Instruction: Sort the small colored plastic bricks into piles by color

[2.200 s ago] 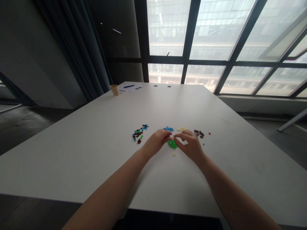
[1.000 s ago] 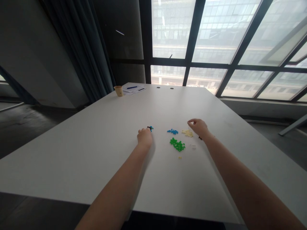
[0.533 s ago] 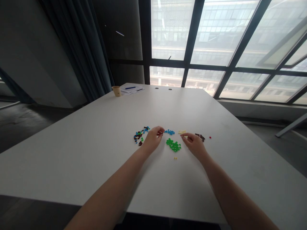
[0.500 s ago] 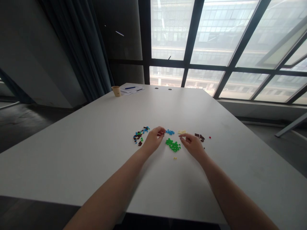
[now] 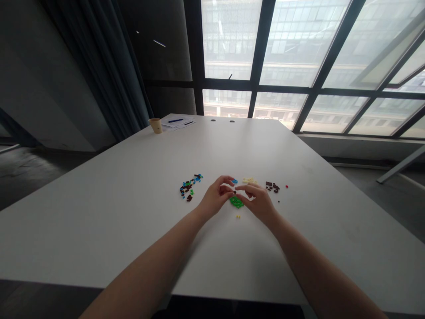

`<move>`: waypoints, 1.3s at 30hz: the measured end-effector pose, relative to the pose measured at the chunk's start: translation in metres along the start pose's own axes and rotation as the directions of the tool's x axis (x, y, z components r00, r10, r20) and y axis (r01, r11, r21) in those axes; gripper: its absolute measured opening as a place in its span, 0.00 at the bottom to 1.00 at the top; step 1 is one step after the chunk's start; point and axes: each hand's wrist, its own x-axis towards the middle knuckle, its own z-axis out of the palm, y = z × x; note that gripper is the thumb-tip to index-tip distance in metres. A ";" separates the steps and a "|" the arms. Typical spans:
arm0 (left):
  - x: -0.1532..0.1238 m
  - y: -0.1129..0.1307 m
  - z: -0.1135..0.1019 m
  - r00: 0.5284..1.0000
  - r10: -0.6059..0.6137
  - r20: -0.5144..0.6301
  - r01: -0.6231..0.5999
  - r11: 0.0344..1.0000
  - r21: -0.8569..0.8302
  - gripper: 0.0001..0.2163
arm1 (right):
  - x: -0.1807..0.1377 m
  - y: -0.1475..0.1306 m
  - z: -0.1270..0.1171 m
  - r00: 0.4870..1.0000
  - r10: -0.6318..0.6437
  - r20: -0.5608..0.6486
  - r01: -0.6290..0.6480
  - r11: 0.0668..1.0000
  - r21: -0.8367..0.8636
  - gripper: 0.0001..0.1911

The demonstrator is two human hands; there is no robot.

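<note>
My left hand and my right hand meet fingertip to fingertip over a pile of small green bricks on the white table. Both hands pinch a tiny dark piece between them; I cannot make out what it is. A few blue bricks and a pale yellow cluster lie just beyond the fingers. A single yellow piece sits in front of the green pile.
A mixed pile of blue, brown and green bricks lies to the left, dark brown bricks and a red piece to the right. A paper cup and papers with a pen stand at the far left corner.
One second ago my hands were apart, the left at the mixed pile, the right by the yellow bricks. Both have come together over the green pile and now pinch.
</note>
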 end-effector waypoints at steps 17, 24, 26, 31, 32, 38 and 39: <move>0.002 0.002 0.003 1.000 -0.018 -0.015 0.016 0.989 -0.149 0.16 | 0.000 -0.001 -0.002 0.999 -0.024 -0.034 0.021 0.996 -0.086 0.06; 0.002 0.000 0.003 1.000 -0.007 -0.023 0.007 1.000 0.002 0.13 | 0.002 0.003 -0.005 1.000 -0.014 -0.015 0.011 0.983 -0.185 0.08; 0.002 0.000 -0.003 0.996 0.008 -0.086 0.011 0.978 0.211 0.10 | 0.004 0.013 -0.016 0.998 0.048 -0.048 -0.059 0.965 -0.254 0.08; 0.004 0.004 -0.030 0.973 0.044 -0.225 0.168 0.533 0.830 0.09 | 0.005 0.048 -0.059 0.865 0.463 -0.196 -0.497 0.732 -0.465 0.09; 0.004 0.005 -0.036 0.963 -0.005 -0.269 0.247 0.411 0.877 0.09 | 0.004 0.054 -0.065 0.811 0.552 -0.195 -0.565 0.652 -0.506 0.10; 0.003 0.001 -0.052 0.849 -0.274 -0.451 0.482 0.054 0.874 0.13 | 0.001 0.060 -0.066 0.647 0.757 -0.092 -0.626 0.458 -0.631 0.08; 0.004 0.001 -0.052 0.847 -0.285 -0.448 0.480 0.050 0.876 0.13 | 0.001 0.059 -0.063 0.654 0.752 -0.080 -0.613 0.465 -0.638 0.07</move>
